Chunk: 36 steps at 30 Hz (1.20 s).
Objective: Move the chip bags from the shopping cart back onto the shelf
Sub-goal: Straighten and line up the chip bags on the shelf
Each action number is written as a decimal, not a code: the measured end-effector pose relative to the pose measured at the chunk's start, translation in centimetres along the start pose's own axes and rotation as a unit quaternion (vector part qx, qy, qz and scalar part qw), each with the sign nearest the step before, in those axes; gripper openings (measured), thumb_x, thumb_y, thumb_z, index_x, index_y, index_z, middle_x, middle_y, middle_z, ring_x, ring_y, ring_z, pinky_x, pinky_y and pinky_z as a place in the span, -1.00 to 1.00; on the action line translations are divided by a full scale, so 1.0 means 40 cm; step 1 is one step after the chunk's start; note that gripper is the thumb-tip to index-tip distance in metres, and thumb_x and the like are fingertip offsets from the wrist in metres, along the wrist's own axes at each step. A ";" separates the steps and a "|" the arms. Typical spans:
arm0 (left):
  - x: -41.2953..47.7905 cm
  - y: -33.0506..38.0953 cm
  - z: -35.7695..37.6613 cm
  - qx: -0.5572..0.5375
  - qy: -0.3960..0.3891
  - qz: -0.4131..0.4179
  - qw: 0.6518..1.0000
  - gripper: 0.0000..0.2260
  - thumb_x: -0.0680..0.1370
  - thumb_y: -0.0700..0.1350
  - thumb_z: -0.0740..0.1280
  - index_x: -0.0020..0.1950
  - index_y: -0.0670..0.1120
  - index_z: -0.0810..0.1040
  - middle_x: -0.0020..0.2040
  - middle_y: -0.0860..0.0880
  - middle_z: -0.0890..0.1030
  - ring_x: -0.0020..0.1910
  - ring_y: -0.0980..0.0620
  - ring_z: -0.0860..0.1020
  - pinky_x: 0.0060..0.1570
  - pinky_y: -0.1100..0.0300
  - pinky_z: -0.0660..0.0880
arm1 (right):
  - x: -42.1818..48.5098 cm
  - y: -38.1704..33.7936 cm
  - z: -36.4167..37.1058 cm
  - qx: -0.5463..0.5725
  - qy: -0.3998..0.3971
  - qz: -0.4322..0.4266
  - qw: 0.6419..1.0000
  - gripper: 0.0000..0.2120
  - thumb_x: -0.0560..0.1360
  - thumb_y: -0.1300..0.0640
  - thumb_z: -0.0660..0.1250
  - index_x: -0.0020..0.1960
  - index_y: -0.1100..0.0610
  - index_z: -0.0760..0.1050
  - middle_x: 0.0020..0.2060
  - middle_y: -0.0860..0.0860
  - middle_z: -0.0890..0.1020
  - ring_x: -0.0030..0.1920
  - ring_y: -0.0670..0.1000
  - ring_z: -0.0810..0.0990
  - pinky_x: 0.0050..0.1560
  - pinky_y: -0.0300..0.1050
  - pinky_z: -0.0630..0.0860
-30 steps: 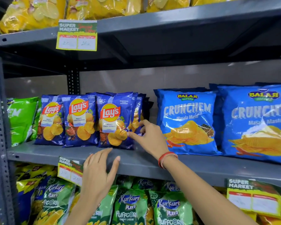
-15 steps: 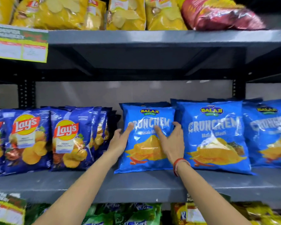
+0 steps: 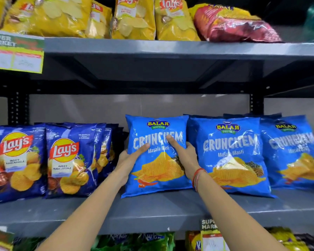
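A light blue Crunchem chip bag (image 3: 157, 167) stands upright on the grey middle shelf (image 3: 161, 209). My left hand (image 3: 129, 156) grips its left edge, thumb across the front. My right hand (image 3: 186, 154) grips its right edge, thumb on the printed name; a red thread is around that wrist. Two more Crunchem bags (image 3: 230, 156) stand to its right, and dark blue Lay's bags (image 3: 65, 160) stand to its left. The shopping cart is out of view.
The shelf above (image 3: 170, 48) carries yellow Lay's bags (image 3: 132, 17) and a red bag (image 3: 232, 24). A price tag (image 3: 14, 53) hangs at its left edge. Green Kurkure bags (image 3: 134, 241) fill the shelf below. Black uprights (image 3: 18, 109) frame the bay.
I have shifted right from the Lay's bags. Both hands have taken hold of the Crunchem bag's sides, and the view has drawn closer to it.
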<state>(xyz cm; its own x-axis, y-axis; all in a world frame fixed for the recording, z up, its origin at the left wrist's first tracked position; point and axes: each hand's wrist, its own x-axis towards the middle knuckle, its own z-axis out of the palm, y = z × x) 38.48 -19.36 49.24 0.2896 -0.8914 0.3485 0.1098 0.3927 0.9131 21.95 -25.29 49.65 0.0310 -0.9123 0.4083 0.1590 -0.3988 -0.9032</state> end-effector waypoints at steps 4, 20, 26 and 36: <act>0.002 -0.007 0.007 -0.011 -0.006 0.027 1.000 -0.80 0.39 -0.13 0.46 -0.01 -0.08 0.58 -0.16 -0.02 0.70 -0.27 0.05 0.69 -0.42 0.25 0.57 | -0.005 0.018 -0.009 0.053 -0.003 -0.034 0.998 -0.71 0.40 -0.04 0.48 0.03 0.06 0.53 0.00 0.03 0.69 -0.06 -0.02 0.68 -0.08 -0.18 0.63; -0.008 -0.057 -0.010 -0.003 0.032 0.015 0.999 -0.69 0.35 -0.04 0.48 0.06 -0.05 0.56 0.01 -0.08 0.68 -0.10 -0.01 0.67 -0.22 0.15 0.61 | -0.002 0.050 -0.003 0.008 0.024 -0.059 0.998 -0.48 0.44 -0.11 0.42 0.26 0.17 0.43 0.13 0.06 0.64 0.01 -0.03 0.64 -0.15 -0.31 0.58; -0.011 -0.061 -0.020 0.069 0.094 0.075 0.990 -0.27 0.24 0.11 0.55 0.32 -0.08 0.40 0.20 -0.05 0.58 0.07 0.02 0.59 0.00 0.13 0.55 | -0.053 0.026 0.016 -0.172 0.106 -0.139 0.969 -0.18 0.51 -0.21 0.25 0.55 0.20 0.00 0.51 0.15 0.22 0.52 0.12 0.18 0.50 0.00 0.15; -0.087 -0.012 0.150 0.267 0.167 0.428 0.847 -0.63 0.47 0.00 0.28 0.24 -0.10 0.42 0.15 -0.02 0.41 0.19 0.01 0.41 0.21 0.11 0.36 | -0.149 -0.079 -0.129 -0.265 0.133 -0.321 0.899 -0.45 0.55 -0.13 0.22 0.43 0.15 0.28 0.32 0.03 0.40 0.32 -0.08 0.32 0.23 -0.56 0.16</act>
<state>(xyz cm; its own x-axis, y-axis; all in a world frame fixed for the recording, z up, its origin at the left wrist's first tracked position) 31.70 -17.81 48.86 0.3077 -0.1826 0.9338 -0.6970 0.6248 0.3518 16.18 -19.06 49.36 -0.1486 -0.4392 0.8860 -0.4346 -0.7758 -0.4574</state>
